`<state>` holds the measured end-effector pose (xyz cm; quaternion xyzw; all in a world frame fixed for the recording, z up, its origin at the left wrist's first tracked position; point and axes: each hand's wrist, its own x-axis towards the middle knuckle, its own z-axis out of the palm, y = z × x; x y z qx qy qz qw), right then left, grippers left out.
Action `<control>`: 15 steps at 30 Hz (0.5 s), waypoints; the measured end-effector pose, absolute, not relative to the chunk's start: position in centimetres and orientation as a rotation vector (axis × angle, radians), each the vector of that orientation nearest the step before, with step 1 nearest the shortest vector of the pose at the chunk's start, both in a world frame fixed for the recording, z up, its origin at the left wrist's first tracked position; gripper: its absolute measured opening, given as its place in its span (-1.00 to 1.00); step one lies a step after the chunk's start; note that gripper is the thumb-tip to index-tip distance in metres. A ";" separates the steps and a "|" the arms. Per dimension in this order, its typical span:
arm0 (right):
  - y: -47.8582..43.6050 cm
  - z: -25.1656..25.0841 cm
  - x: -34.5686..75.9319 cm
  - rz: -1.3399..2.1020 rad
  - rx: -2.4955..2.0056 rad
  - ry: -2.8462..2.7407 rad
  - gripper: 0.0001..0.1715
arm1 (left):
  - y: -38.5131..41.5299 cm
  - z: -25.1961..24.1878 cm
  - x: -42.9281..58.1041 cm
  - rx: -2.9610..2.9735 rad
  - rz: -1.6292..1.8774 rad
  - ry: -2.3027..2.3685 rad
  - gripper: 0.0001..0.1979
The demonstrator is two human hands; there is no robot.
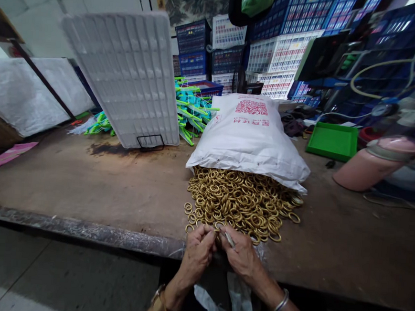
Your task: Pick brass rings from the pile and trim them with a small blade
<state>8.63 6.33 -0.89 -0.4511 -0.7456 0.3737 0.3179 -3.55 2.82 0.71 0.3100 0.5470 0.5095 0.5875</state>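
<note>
At the table's front edge my left hand [199,247] is closed in a pinch, holding what looks like a brass-coloured ring [217,239] partly hidden by the fingers. Close beside it, my right hand [239,254] is closed around a slim, pale grey tool [229,240]; its tip and exact kind are hidden. Both hands meet just in front of a heap of brass-coloured rings [240,199]. The rings spill from the mouth of a white woven sack [255,135] with red print, lying on the brown table [136,193].
A white ribbed plastic panel [128,72] stands tilted at the left, with green and turquoise plastic pieces [193,109] behind it. To the right are a green tray [332,141] and a pink spray bottle [375,161]. Stacked crates [273,55] fill the back.
</note>
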 end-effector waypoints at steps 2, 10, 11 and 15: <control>6.3 -0.5 8.5 1.095 -1.218 -1.874 -0.70 | 2.8 0.8 -3.6 0.763 1.198 1.277 -0.73; 6.6 0.0 8.1 1.299 -1.234 -1.744 -0.55 | 2.3 0.8 -3.5 0.914 1.236 1.245 -0.74; 6.6 -0.1 8.1 1.285 -1.239 -1.754 -0.56 | 2.3 0.8 -3.5 0.883 1.220 1.226 -0.72; 6.6 -0.2 8.2 1.252 -1.264 -1.764 -0.56 | 2.0 0.7 -3.7 0.782 1.172 1.166 -0.69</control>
